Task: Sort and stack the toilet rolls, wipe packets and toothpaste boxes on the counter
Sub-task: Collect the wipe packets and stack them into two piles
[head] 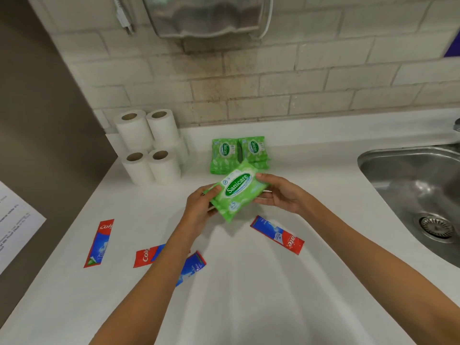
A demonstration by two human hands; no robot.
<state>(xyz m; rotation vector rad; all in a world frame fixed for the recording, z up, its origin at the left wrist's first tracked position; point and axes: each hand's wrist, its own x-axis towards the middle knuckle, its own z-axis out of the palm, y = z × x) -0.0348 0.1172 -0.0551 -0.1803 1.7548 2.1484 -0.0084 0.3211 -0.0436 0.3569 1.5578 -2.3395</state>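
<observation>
Both hands hold one green wipe packet (236, 192) above the white counter (249, 282): my left hand (201, 207) grips its lower left end, my right hand (278, 192) pinches its upper right end. Behind it two piles of green wipe packets (239, 153) lie side by side. White toilet rolls (150, 145) stand stacked at the back left corner. Three red-and-blue toothpaste boxes lie flat: one at the left (99, 244), one partly under my left forearm (146, 255), one to the right (277, 234).
A steel sink (418, 192) with a drain takes up the right side. A tiled wall rises behind the counter with a metal dispenser (206, 16) mounted above. A brown panel with a paper sheet (12, 225) borders the left.
</observation>
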